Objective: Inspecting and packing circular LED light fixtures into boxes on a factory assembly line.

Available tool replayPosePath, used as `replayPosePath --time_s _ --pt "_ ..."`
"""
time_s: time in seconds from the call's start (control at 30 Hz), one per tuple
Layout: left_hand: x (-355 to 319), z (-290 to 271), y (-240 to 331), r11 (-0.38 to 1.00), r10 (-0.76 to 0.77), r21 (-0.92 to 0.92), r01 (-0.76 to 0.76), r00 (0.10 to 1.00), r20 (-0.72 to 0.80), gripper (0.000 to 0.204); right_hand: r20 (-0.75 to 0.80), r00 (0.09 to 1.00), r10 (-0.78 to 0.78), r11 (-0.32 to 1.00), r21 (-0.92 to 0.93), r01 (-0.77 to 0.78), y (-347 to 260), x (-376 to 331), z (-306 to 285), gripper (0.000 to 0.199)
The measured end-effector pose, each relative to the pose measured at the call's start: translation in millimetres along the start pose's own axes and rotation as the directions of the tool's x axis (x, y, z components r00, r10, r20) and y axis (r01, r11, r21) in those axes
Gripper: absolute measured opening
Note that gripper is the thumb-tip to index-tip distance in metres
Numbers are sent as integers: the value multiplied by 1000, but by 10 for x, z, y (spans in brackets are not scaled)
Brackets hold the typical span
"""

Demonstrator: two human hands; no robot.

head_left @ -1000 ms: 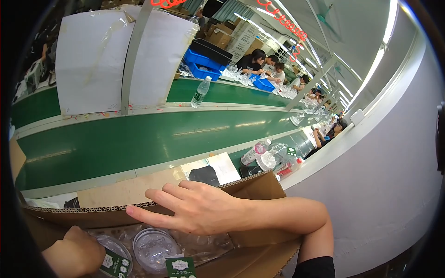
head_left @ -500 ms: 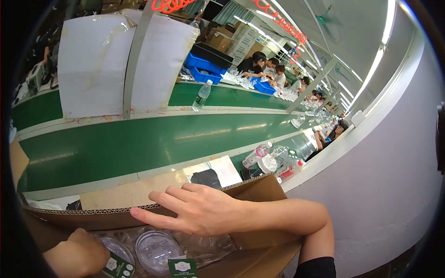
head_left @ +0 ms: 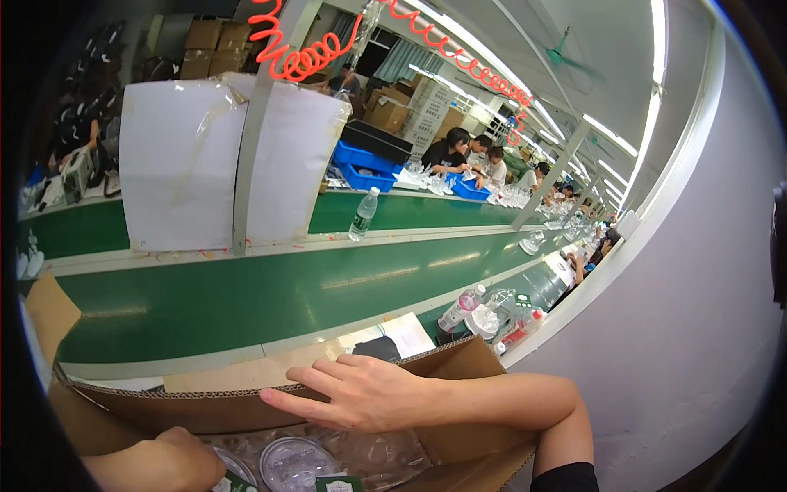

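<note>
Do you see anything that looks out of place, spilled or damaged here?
No spill or damage stands out. Slightly out of place: a clear plastic bottle with a white cap stands alone at the pale ledge behind the long green belt, looking like a personal drink left on a work line.

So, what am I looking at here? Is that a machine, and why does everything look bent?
No machine: these are a person's own bare hands. A wide fisheye camera worn on the head looks down at them, which bends straight edges.

The left hand reaches into an open cardboard box, next to clear round plastic pieces; its fingers are hidden, so I can't tell whether it holds anything. The right hand is over the box, fingers spread, holding nothing visible.

Beyond the box runs a long green work surface, with a clear bottle standing on the ledge behind it. Farther off, other people sit working.
</note>
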State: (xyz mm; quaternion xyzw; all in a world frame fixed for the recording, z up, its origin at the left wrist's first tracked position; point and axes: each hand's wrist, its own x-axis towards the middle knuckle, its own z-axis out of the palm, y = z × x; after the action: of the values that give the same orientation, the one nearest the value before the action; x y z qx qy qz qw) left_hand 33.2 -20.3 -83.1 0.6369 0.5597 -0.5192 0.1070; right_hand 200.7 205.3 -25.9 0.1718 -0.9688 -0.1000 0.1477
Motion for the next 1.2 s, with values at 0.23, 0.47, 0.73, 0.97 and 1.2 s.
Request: replayPosePath --time_s 0.23,0.47,0.73,0.97,1.2 --pt "-79 -38 -320 992 43 -113 -47 998 -35 31 -16 1000 -9 1000 -8 9 -7 16 -1 73" --pt "0 98 -471 846 282 -410 -339 939 -195 28 -10 1000 3 1000 10 -3 -19 -8 44 76" --pt "24 47 -514 815 335 -410 -409 911 -242 26 -16 1000 9 1000 15 -8 -15 -10 39 75" --pt "87 207 -475 787 307 -460 -411 908 -286 27 -11 1000 0 1000 7 0 -14 -17 40 75" --pt "79 10 -498 811 336 -439 -388 922 -193 33 -12 1000 1 1000 -17 -1 -5 -15 51 74"
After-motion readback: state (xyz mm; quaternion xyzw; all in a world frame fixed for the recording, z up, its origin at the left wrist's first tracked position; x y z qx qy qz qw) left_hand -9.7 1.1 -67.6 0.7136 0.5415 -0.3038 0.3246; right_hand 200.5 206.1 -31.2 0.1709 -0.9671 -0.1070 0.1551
